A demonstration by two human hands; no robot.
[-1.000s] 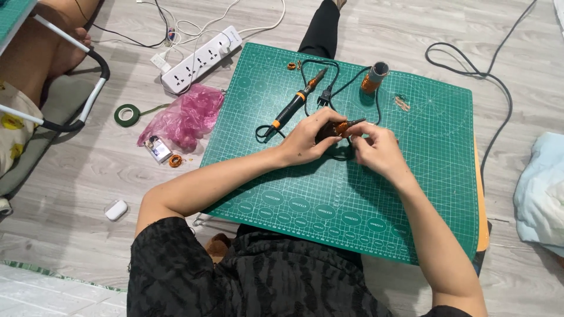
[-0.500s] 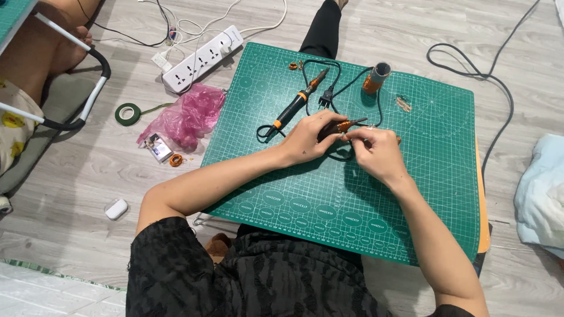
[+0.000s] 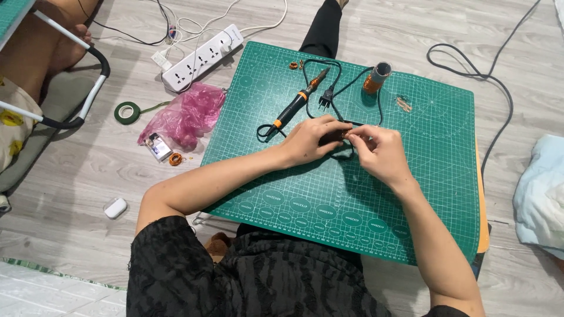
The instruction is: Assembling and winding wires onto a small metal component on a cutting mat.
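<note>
A home floor turned into a hobby electronics bench.

The person sat on pale grey wood-look floorboards (image 3: 411, 35) with a green gridded cutting mat (image 3: 435, 176) across the lap. A black-and-orange soldering iron (image 3: 296, 105) lay on it, near a white multi-socket power strip (image 3: 202, 57), a roll of green tape (image 3: 127, 112) and a crumpled pink plastic bag (image 3: 191, 114); a pale blue cloth (image 3: 540, 194) lay alongside.

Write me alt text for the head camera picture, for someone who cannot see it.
Seen from above, a person's left hand and right hand pinch a small dark part over a green cutting mat. A soldering iron lies beyond; a white power strip sits on the floor.
</note>
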